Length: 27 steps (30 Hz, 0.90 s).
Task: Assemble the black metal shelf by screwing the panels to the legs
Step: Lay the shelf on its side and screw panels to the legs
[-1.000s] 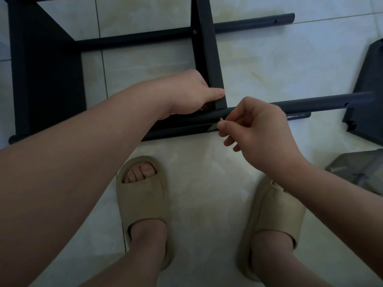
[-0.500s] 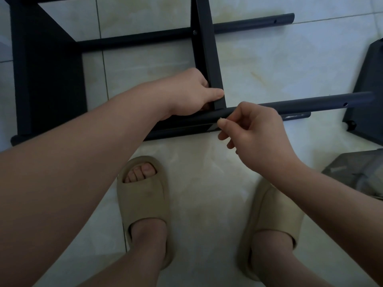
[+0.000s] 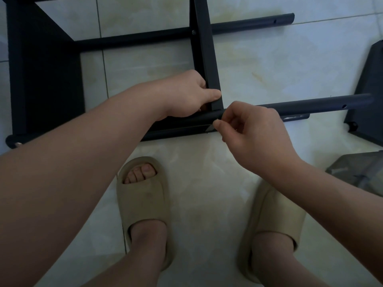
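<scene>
1. The half-built black shelf [image 3: 47,79] is being supported on its side by the tiled floor [image 3: 269,59].
2. Its middle panel [image 3: 204,48] is being clasped at the near corner by the left grip [image 3: 186,94].
3. A tiny part [image 3: 216,121], too small to identify, is being pinched by the right grip [image 3: 255,133] beside the near leg [image 3: 321,103].

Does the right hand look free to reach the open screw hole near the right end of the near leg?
Probably yes: the right hand is at the near leg, and bare tube runs unobstructed to the screw hole. The loose panel lies just past the leg's end.
</scene>
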Available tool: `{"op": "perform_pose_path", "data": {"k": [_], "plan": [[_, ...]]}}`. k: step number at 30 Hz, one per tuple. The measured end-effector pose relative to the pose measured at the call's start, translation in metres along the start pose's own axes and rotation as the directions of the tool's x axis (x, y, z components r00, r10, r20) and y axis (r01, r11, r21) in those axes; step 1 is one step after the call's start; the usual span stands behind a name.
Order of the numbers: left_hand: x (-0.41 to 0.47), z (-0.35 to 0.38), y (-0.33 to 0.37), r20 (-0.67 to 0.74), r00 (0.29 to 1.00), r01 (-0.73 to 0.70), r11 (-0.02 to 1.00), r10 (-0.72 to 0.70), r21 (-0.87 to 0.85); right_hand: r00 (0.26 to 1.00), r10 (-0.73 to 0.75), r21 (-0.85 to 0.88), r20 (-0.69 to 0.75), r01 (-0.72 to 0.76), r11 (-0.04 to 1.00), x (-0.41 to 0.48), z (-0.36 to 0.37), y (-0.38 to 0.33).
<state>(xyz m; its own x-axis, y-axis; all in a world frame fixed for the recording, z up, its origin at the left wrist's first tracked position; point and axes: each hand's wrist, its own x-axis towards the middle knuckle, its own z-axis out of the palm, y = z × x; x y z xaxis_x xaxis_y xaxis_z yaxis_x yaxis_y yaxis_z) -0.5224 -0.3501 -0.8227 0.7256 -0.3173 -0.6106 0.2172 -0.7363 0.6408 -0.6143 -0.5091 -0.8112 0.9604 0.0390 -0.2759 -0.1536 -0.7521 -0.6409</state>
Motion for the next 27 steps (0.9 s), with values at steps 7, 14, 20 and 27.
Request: {"op": "perform_pose_path", "data": {"k": [7,14,20,27], "plan": [[-0.003,-0.001,0.002,0.002,1.000,0.003,1.000,-0.003,0.000,0.973,-0.213,-0.231,-0.092,0.187,0.955,-0.001,-0.002,0.004],[-0.005,-0.001,0.003,0.001,1.000,0.013,1.000,-0.013,-0.002,0.986,-0.164,-0.231,-0.040,0.151,0.961,0.015,-0.010,0.005],[-0.004,0.000,0.003,-0.023,0.999,0.026,0.999,-0.027,-0.025,0.974,-0.225,-0.289,-0.025,0.208,0.934,0.019,-0.012,0.009],[-0.023,0.008,0.021,-0.213,0.970,0.125,0.992,-0.119,0.016,0.980,-0.185,-0.228,0.068,0.196,0.954,0.006,-0.024,0.005]]}}
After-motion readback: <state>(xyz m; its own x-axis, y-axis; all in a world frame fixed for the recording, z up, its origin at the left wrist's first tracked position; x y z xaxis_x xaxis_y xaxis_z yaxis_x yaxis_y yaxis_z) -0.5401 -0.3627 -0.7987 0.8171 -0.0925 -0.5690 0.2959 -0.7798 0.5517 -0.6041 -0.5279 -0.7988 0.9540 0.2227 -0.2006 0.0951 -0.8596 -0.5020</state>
